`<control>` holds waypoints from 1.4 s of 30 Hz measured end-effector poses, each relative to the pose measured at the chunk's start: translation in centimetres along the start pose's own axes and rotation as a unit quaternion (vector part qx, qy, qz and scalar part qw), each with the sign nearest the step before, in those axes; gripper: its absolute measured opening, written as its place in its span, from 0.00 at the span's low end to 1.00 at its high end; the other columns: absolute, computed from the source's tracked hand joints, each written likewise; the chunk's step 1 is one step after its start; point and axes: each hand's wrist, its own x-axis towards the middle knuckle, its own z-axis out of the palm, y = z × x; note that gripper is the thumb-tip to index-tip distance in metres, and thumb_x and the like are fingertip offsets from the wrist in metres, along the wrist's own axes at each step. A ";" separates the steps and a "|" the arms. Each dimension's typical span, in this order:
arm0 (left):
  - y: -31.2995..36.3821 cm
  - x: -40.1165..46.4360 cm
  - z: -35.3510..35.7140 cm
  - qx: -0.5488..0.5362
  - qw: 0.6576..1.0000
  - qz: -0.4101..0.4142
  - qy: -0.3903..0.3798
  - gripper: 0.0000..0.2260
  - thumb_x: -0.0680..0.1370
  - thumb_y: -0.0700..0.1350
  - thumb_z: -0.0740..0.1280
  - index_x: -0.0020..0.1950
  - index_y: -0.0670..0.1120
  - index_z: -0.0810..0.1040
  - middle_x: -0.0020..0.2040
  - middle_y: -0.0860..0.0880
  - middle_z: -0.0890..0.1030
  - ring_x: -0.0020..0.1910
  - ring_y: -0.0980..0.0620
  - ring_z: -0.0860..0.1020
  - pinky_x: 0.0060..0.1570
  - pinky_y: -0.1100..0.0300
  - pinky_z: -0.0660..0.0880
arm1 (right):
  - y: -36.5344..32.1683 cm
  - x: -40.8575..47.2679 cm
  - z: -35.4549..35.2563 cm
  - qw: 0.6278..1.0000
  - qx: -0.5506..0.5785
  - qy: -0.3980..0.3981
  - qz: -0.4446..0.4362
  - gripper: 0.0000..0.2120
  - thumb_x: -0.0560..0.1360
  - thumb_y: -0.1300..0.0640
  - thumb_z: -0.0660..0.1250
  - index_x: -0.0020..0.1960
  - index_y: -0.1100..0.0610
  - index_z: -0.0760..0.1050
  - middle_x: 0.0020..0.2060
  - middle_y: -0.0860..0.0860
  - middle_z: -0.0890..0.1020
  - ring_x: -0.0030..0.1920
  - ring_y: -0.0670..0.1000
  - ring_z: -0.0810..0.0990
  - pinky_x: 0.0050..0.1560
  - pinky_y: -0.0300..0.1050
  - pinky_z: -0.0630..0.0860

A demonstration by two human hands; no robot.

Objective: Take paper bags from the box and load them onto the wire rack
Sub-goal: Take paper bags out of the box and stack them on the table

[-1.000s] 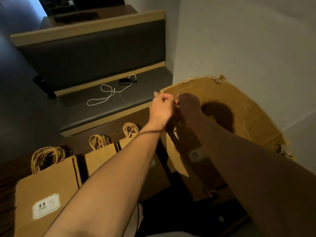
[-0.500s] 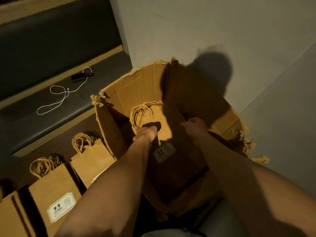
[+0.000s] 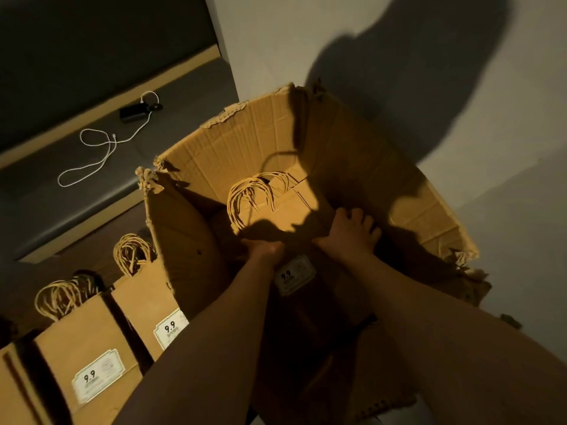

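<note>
Place: a café or restaurant seating corner, dimly lit.
Seating: dark padded booth bench with pale wood trim (image 3: 92, 191), far left.
Stock: brown handled paper bags with "9.9" labels (image 3: 92, 354), near left, beside a torn brown cardboard box (image 3: 233, 142).

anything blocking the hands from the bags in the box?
Nothing visible. The cardboard box is open at the top, and both the left hand and right hand are already inside, at the paper bags. Shadow hides how they grip. The wire rack is out of view.
</note>
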 end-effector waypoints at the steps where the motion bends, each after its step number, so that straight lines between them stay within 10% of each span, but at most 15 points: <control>1: 0.2 -0.1 -0.2 -0.006 1.000 -0.013 -0.009 0.46 0.76 0.45 0.71 0.80 0.42 0.39 0.79 0.36 0.54 0.76 0.36 0.61 0.71 0.42 0.65 | -0.3 0.0 0.2 1.000 -0.013 0.008 -0.020 0.42 0.71 0.40 0.70 0.76 0.54 0.55 0.74 0.58 0.58 0.73 0.62 0.56 0.70 0.60 0.56; 17: -0.1 -1.7 -2.2 -0.005 1.000 -0.013 -0.019 0.46 0.77 0.47 0.71 0.80 0.52 0.38 0.79 0.36 0.54 0.74 0.35 0.64 0.68 0.42 0.70 | -2.9 -1.0 1.5 0.998 0.031 -0.043 -0.016 0.38 0.73 0.51 0.67 0.77 0.46 0.52 0.76 0.59 0.51 0.76 0.63 0.50 0.73 0.62 0.51; 22: 0.4 -3.1 -2.1 0.040 0.999 -0.018 -0.019 0.42 0.80 0.48 0.67 0.81 0.51 0.38 0.79 0.36 0.43 0.77 0.35 0.57 0.71 0.47 0.64 | -2.8 -1.8 1.1 0.998 0.018 0.039 -0.039 0.40 0.72 0.55 0.68 0.77 0.57 0.50 0.74 0.58 0.62 0.73 0.60 0.61 0.70 0.56 0.61; 28: 0.5 -3.9 -2.2 0.062 0.998 -0.007 -0.026 0.41 0.81 0.48 0.65 0.80 0.49 0.36 0.79 0.35 0.40 0.77 0.36 0.56 0.70 0.49 0.64 | -2.6 -0.9 -0.6 0.982 0.163 -0.083 -0.042 0.30 0.73 0.60 0.66 0.73 0.56 0.63 0.66 0.58 0.73 0.67 0.59 0.71 0.66 0.56 0.71; 35: 0.1 -3.9 -2.5 0.083 0.996 0.020 -0.027 0.41 0.80 0.45 0.65 0.80 0.50 0.36 0.79 0.36 0.55 0.72 0.37 0.65 0.66 0.47 0.71 | -3.2 -3.8 2.4 0.996 -0.025 -0.056 -0.066 0.41 0.75 0.51 0.67 0.79 0.55 0.46 0.77 0.59 0.51 0.76 0.63 0.52 0.72 0.59 0.57; 42: -0.4 -3.8 -3.2 0.085 0.996 0.013 -0.010 0.39 0.82 0.44 0.64 0.80 0.47 0.37 0.80 0.37 0.51 0.76 0.37 0.59 0.69 0.49 0.64 | -3.3 -2.7 0.8 0.997 0.028 -0.037 -0.069 0.32 0.74 0.55 0.67 0.74 0.58 0.59 0.73 0.58 0.63 0.72 0.60 0.63 0.68 0.55 0.64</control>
